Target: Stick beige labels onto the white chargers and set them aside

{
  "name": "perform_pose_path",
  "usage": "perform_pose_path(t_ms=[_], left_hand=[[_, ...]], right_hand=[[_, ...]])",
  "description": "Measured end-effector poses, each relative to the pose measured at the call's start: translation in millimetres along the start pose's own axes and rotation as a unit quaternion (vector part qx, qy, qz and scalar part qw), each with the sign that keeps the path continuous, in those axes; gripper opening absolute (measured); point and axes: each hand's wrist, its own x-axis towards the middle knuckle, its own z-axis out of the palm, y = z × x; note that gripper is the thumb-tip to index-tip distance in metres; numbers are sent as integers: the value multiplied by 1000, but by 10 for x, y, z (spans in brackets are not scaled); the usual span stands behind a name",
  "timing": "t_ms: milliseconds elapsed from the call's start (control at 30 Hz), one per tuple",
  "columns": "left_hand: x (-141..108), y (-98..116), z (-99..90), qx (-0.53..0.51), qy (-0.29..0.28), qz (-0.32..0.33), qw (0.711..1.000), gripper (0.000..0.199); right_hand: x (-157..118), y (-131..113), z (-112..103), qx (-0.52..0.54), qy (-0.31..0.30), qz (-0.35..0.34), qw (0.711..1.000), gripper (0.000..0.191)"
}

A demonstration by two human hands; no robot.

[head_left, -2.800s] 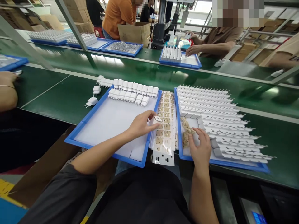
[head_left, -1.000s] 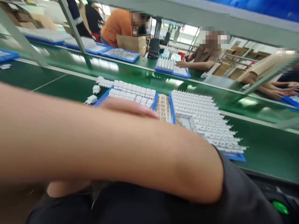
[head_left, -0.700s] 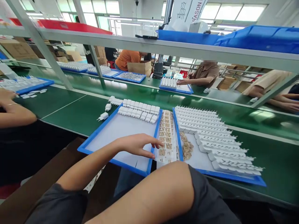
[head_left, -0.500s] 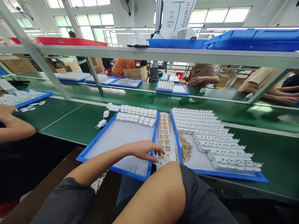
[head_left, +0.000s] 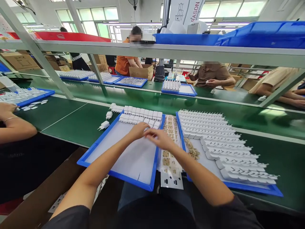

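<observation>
My left hand (head_left: 139, 131) is over the far half of the left blue-rimmed tray (head_left: 102, 173), its fingers pinched together. Fingertip to fingertip with it is my right hand (head_left: 159, 138), its fingers bent inward. Whatever lies between the fingertips is too small and covered to make out. Just beyond the hands, white plug adapters (head_left: 143, 113) stand in two rows in that tray. To the right of my right hand runs a white backing sheet (head_left: 171, 181) bearing tan die-cut pieces (head_left: 166, 162). My right forearm passes over part of it.
The right blue-rimmed tray (head_left: 257, 188) holds many rows of white adapter housings (head_left: 221, 146) and a pile of tan pieces (head_left: 192, 150). Loose adapters (head_left: 104, 125) lie left of the left tray. A shelf (head_left: 143, 49) crosses overhead. A co-worker's arm (head_left: 19, 128) rests at far left.
My left hand has moved up from the backing sheet to over the left tray. My right arm, folded close to the camera before, now reaches forward, its hand meeting the left.
</observation>
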Motion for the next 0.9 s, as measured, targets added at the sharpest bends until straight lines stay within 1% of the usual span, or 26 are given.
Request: perform_pose_path(t_ms=[100, 167, 267, 333, 400, 433, 467, 500, 567, 600, 633, 700, 767, 833, 900], left_hand=[[155, -57, 38, 12, 47, -15, 999, 30], [216, -28, 72, 8, 61, -12, 998, 32], [230, 3, 97, -6, 72, -13, 997, 33], [200, 2, 71, -20, 76, -23, 997, 33], [144, 21, 8, -36, 76, -34, 996, 32], [105, 50, -33, -51, 66, -38, 996, 34], [56, 96, -75, -73, 43, -40, 996, 39], [-4, 156, -117, -98, 6, -41, 994, 47], [-149, 298, -188, -147, -87, -43, 984, 69], [-228, 364, -212, -160, -124, -45, 978, 79], [-307, 416, -226, -167, -149, -53, 973, 84], [-443, 468, -227, -170, -162, -67, 970, 88], [-531, 459, -199, -176, -157, -75, 969, 89], [-558, 429, -165, -186, -148, -74, 969, 88], [-517, 421, -149, -196, -139, -73, 968, 86]], right_hand=[[233, 268, -89, -106, -8, 81, 991, 35], [358, 410, -97, -153, -18, 113, 982, 42], [443, 514, -45, -178, -41, 130, 975, 46], [423, 494, -12, -176, -46, 129, 975, 44], [333, 397, 6, -162, -49, 116, 979, 45], [259, 323, 14, -150, -51, 105, 982, 48], [168, 237, 26, -136, -55, 92, 985, 52], [63, 143, 44, -123, -62, 81, 987, 57], [-169, -42, 100, -100, -73, 65, 990, 68], [-283, -120, 133, -90, -73, 58, 992, 70], [-389, -181, 166, -75, -69, 50, 994, 70], [-564, -247, 213, -34, -55, 45, 997, 70], [-682, -246, 223, 27, -37, 65, 997, 69], [-745, -208, 203, 88, -14, 95, 992, 65], [-769, -164, 173, 114, 18, 116, 987, 59]])
